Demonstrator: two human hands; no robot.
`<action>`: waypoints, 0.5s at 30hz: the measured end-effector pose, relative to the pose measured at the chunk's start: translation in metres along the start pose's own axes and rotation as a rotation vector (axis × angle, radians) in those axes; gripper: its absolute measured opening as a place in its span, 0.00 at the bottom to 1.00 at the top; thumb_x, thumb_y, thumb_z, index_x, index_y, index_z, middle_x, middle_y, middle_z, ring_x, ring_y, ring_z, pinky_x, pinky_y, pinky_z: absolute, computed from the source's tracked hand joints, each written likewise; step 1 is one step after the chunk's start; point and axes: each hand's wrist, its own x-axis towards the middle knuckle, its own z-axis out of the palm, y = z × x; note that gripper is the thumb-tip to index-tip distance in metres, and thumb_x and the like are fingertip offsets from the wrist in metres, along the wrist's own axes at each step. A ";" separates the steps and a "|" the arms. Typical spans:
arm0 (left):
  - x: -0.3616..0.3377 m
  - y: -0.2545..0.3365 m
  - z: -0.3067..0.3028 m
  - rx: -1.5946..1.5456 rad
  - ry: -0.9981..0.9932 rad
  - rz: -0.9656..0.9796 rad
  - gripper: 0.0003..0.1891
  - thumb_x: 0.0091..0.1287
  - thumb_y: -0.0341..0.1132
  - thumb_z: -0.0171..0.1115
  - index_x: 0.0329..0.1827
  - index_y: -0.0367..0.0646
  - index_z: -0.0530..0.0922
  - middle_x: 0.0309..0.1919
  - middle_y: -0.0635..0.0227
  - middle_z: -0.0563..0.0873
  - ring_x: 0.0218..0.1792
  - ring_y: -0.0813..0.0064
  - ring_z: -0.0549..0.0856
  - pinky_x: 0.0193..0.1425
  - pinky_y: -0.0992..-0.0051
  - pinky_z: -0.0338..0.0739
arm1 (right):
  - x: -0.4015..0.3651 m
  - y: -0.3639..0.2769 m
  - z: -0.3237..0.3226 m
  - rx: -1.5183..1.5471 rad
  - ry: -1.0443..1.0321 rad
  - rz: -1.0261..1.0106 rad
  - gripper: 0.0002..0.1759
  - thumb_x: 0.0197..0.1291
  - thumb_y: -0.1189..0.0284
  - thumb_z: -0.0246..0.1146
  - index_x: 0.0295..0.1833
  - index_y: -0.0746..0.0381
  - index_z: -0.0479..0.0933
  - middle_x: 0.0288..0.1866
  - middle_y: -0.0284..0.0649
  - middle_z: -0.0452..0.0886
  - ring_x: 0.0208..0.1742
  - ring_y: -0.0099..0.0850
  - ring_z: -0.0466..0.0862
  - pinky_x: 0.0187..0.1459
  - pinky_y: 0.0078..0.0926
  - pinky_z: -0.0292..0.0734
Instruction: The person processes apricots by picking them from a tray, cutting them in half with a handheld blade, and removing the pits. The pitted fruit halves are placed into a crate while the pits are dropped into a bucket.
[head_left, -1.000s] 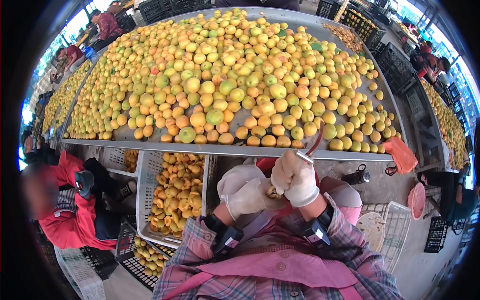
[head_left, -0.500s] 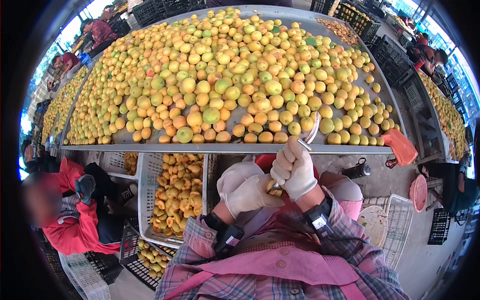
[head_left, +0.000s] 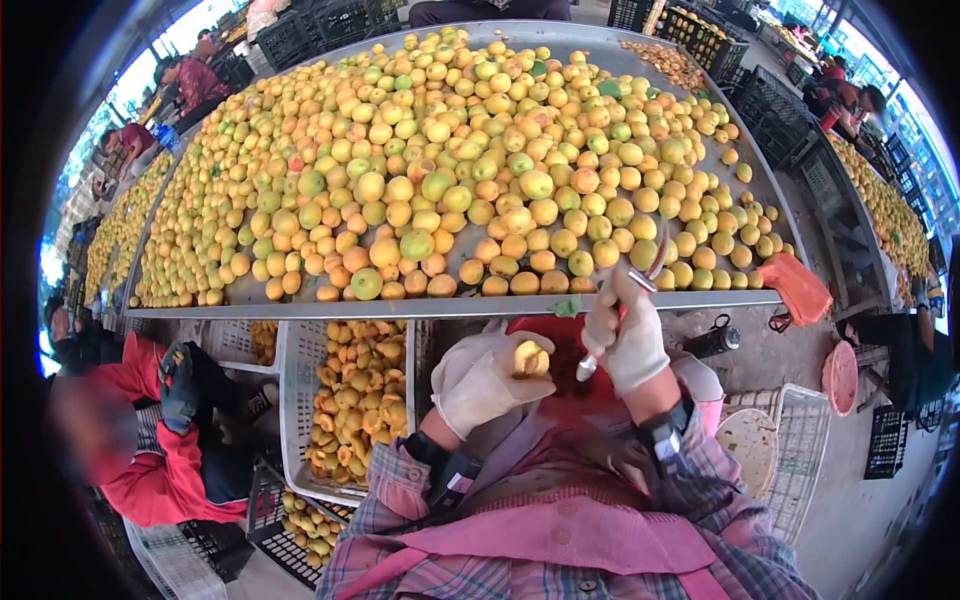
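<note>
My gloved left hand [head_left: 490,383] is closed around an apricot [head_left: 531,360], its cut, opened side facing up. To its right, my gloved right hand [head_left: 628,335] grips a fruit knife [head_left: 658,255]; a curved metal blade rises above the fist and a rounded metal tip points down toward the apricot. Tip and fruit are apart. Both hands are in front of the near rim of a metal table [head_left: 450,307] heaped with whole apricots [head_left: 430,190]. A red container [head_left: 567,375] shows partly behind and between the hands.
A white crate [head_left: 292,400] of halved apricots stands left of my lap, with a black crate [head_left: 268,535] below it. An orange-red bag [head_left: 795,290] hangs over the table's right corner. A person in red [head_left: 170,470] sits at left. A basin [head_left: 747,450] rests at right.
My hands have moved apart, with the knife's lower end now clear of the fruit. The apricot now shows its opened side. A green leaf now shows at the table's near edge.
</note>
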 end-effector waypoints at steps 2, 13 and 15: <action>0.002 -0.001 0.002 0.221 0.161 0.039 0.23 0.53 0.37 0.74 0.53 0.44 0.80 0.32 0.61 0.84 0.37 0.60 0.84 0.42 0.65 0.78 | -0.002 0.004 -0.022 -0.380 0.057 0.042 0.15 0.68 0.61 0.59 0.35 0.61 0.74 0.19 0.34 0.73 0.11 0.26 0.70 0.14 0.24 0.65; 0.003 -0.005 0.015 0.270 0.291 0.036 0.18 0.78 0.47 0.49 0.45 0.41 0.81 0.25 0.59 0.84 0.30 0.54 0.84 0.36 0.62 0.77 | -0.011 0.068 -0.024 -0.993 -0.088 -0.179 0.20 0.59 0.66 0.66 0.53 0.65 0.74 0.41 0.54 0.84 0.46 0.50 0.86 0.48 0.39 0.80; 0.006 -0.001 0.016 0.324 0.324 0.069 0.17 0.77 0.46 0.50 0.44 0.42 0.80 0.28 0.57 0.84 0.32 0.51 0.84 0.36 0.60 0.77 | -0.011 0.068 -0.025 -1.079 -0.101 -0.269 0.18 0.61 0.69 0.65 0.53 0.66 0.74 0.38 0.49 0.83 0.42 0.38 0.86 0.44 0.33 0.80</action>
